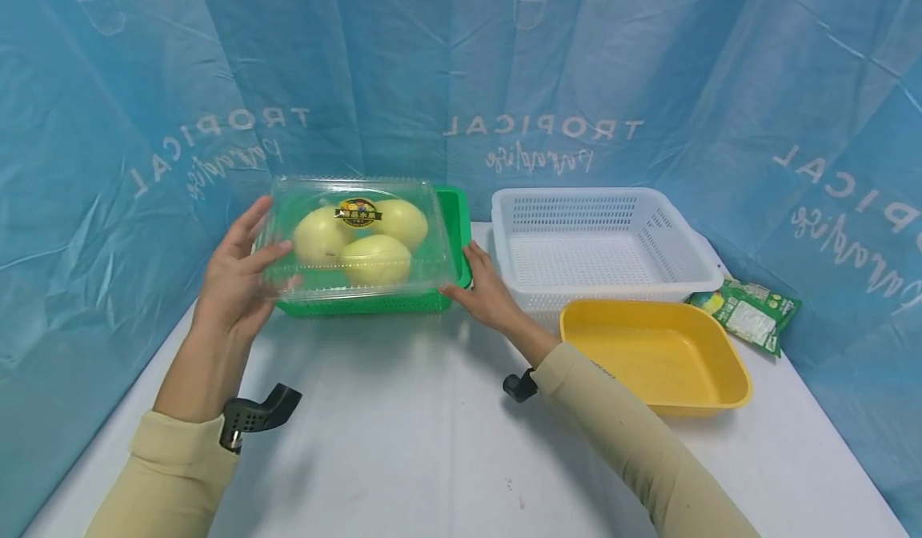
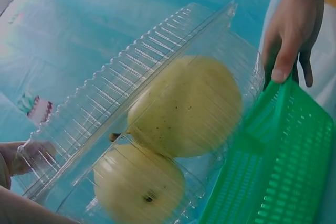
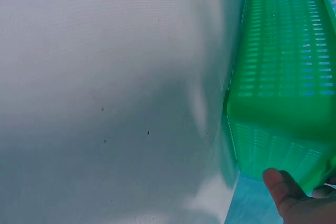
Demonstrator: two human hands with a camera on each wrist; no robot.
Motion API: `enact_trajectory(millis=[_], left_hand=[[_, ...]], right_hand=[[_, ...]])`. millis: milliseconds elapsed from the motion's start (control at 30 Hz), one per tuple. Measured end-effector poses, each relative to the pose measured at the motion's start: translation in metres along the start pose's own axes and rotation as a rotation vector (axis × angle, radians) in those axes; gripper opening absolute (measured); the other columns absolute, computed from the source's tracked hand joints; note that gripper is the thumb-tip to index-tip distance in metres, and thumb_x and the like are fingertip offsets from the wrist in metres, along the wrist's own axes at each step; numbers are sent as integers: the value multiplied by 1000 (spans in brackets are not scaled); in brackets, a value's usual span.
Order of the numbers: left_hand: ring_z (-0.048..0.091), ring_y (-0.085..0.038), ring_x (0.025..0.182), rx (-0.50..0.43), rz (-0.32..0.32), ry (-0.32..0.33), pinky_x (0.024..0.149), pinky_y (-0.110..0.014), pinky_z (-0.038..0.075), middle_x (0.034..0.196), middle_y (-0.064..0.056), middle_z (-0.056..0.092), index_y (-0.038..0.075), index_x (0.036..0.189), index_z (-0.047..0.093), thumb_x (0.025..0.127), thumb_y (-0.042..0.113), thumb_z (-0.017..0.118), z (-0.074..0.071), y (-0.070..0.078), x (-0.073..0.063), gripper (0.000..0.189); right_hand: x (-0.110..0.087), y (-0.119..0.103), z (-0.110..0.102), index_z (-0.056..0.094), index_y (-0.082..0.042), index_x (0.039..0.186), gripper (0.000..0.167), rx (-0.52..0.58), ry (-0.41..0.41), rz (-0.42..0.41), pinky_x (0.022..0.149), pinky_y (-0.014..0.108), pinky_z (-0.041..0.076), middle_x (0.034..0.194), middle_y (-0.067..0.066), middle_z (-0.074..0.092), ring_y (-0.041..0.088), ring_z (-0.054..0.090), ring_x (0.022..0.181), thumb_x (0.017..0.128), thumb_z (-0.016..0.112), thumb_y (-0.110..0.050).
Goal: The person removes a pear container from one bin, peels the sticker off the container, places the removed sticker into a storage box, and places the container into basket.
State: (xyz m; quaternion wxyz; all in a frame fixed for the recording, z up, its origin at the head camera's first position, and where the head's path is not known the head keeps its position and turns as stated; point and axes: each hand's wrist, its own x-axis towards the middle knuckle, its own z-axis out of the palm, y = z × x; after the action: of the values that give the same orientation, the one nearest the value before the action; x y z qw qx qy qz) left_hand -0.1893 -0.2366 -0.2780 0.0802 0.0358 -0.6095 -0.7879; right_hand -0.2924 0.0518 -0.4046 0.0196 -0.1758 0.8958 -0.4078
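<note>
My left hand grips the left end of a clear plastic fruit box, its lid down. Inside are three pale yellow fruits, which look like pears, and a black-and-gold label is on the lid. The box is held above a green slotted basket and hides much of it. At the basket's right end, my right hand holds the rim between thumb and fingers. In the left wrist view the fruit box is tilted beside the green basket.
To the right stands a white slotted basket, with a yellow tub in front of it. A green packet lies by their right side. Blue printed sheeting surrounds the white table.
</note>
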Motion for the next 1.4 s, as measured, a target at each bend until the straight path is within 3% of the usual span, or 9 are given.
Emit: enact_trajectory(millis=[100,167,300,333,500,833,1033,1233,1400], left_hand=[[-3,-29,147,-9,11,-22,106,-70,15,159,10,1,34,145,34,92,3,56,-1,-1,-8,65],[0,-30,147,-4,18,-34,98,-68,34,159,8,0,33,146,33,92,3,56,-2,-3,-14,66],[16,-29,140,-15,25,-60,76,-37,56,159,4,1,31,147,32,91,2,58,-3,-10,-26,68],[22,-26,137,-23,27,-65,71,-29,55,159,4,1,31,146,32,91,1,58,-4,-12,-29,68],[36,-14,123,-60,42,-91,74,-27,56,159,1,3,27,146,33,90,-3,56,-6,-18,-41,68],[33,-18,129,-42,45,-140,82,-26,55,157,-1,6,27,148,29,92,-5,52,-12,-28,-64,69],[19,-31,138,-9,9,-164,83,-28,54,159,-2,-8,29,150,25,93,-3,50,-16,-37,-73,70],[-9,-44,143,-17,-64,-203,85,-29,53,157,0,-18,31,150,20,95,-2,47,-21,-46,-82,70],[-9,-43,143,-1,-101,-187,85,-30,53,158,3,-17,32,150,21,94,-1,49,-23,-53,-88,70]], right_hand=[[1,1,0,15,-10,152,85,-18,7,-7,114,46,29,160,7,7,28,18,146,89,59,-48],[1,1,1,15,-10,152,86,-27,12,-9,115,46,28,160,7,7,28,18,146,89,58,-49],[2,2,1,16,-9,152,88,-24,22,-9,115,46,26,160,8,8,28,18,146,87,59,-52],[2,2,1,16,-9,151,89,-19,22,-9,115,46,26,160,7,8,29,18,146,87,60,-52],[3,3,1,17,-6,151,87,-5,26,-28,115,47,27,160,9,9,31,19,146,88,61,-45],[3,0,1,18,-5,150,84,-4,31,-48,114,48,26,159,10,9,33,20,145,88,63,-39],[2,2,1,18,-3,150,82,-44,32,-65,114,48,27,159,14,10,34,21,144,89,60,-38],[3,5,1,16,-2,150,81,-63,23,-71,115,46,26,159,13,9,34,20,145,91,56,-41],[2,5,0,16,-1,150,84,-56,30,-80,114,48,28,158,15,10,35,21,144,91,57,-45]])
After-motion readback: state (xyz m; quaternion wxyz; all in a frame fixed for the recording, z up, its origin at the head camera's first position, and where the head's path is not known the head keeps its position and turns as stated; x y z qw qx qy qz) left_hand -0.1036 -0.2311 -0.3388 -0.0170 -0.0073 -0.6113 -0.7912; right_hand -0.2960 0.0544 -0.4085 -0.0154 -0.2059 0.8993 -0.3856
